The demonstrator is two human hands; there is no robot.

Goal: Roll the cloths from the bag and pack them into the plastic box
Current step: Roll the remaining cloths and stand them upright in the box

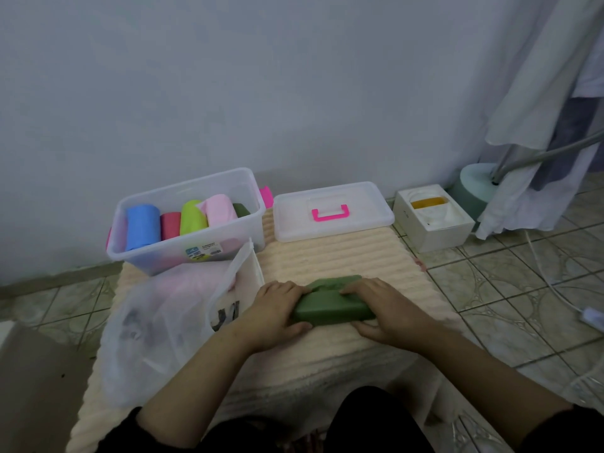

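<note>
A cream ribbed mat (343, 256) covers patterned floor tiles (510, 289) beside a pale wall (261, 76). Both hands, left hand (274, 313) and right hand (384, 308), curl their fingers around the green cloth (330, 308) mid-mat; the plastic box (209, 253) and bag (163, 328) sit left
</note>
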